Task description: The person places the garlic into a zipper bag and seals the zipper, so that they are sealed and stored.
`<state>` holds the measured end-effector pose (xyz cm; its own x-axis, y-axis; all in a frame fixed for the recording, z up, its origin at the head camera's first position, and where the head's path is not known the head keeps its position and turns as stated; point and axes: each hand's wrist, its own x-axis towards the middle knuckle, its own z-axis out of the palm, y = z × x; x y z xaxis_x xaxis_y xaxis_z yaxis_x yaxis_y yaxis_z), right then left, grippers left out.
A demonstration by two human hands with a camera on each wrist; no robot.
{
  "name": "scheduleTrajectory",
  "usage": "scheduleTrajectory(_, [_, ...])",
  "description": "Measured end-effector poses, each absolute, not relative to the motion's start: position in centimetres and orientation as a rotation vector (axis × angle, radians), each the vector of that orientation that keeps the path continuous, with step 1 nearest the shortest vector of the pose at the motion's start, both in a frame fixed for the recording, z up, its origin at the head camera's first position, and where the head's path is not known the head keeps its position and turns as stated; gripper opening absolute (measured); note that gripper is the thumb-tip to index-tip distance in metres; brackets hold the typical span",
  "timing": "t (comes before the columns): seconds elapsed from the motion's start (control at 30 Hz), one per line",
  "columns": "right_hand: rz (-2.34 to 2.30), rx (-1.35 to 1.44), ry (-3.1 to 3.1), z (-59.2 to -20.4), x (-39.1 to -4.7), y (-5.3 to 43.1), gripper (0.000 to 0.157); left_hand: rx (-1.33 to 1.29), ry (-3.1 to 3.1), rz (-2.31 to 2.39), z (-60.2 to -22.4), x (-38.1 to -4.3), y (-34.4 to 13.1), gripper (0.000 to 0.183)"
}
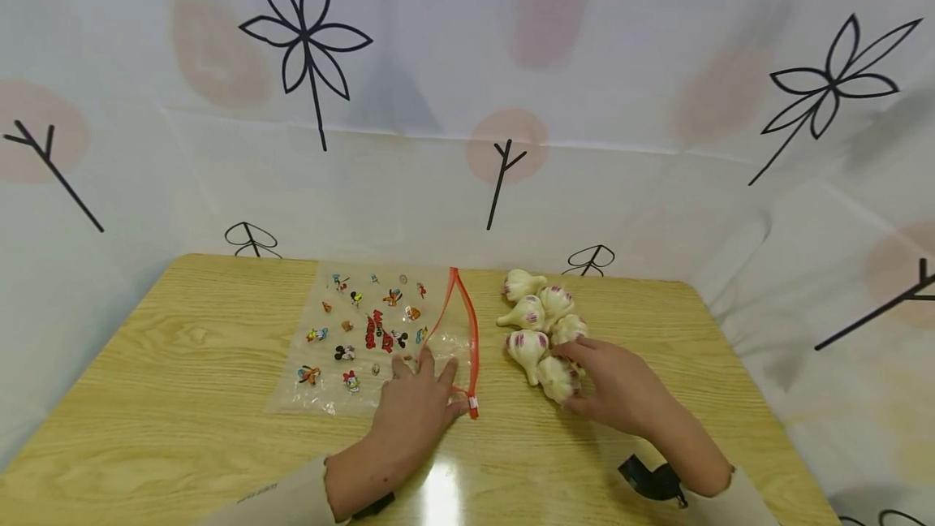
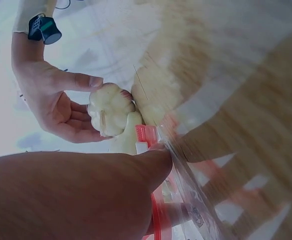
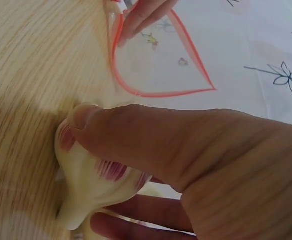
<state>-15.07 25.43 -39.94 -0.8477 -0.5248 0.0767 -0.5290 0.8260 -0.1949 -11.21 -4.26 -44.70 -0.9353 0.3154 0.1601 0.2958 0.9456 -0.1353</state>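
My left hand (image 1: pixel 412 408) lies with fingers spread on a clear printed zip bag (image 1: pixel 329 396); its thumb is beside the white slider (image 1: pixel 472 403). Parted at the middle, the red zip edges (image 1: pixel 475 331) face the garlic. On the right, my right hand (image 1: pixel 621 388) grips the nearest garlic bulb (image 1: pixel 557 380) between thumb and fingers. The left wrist view shows this bulb (image 2: pixel 111 110) from the side. Under the right thumb, the right wrist view shows a purple-streaked bulb (image 3: pixel 86 165). The bulb's far side is hidden.
Several more garlic bulbs (image 1: pixel 522 313) are clustered just beyond the right hand. Everything lies on a wooden table (image 1: pixel 183 347). A white cloth (image 1: pixel 438 209) printed with plants hangs behind the table and at both sides.
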Motion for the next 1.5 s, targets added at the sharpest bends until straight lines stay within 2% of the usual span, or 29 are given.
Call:
scheduleTrajectory(0.57, [0.308, 0.842, -3.104, -40.19, -15.18, 25.4, 0.077, -0.454, -2.914, 0.128, -44.92, -11.17, -4.18, 0.064])
scheduleTrajectory(1.5, [0.26, 0.861, -3.102, -39.92, -14.98, 25.24, 0.073, -0.458, -2.892, 0.172, -45.04, -11.18, -4.23, 0.063])
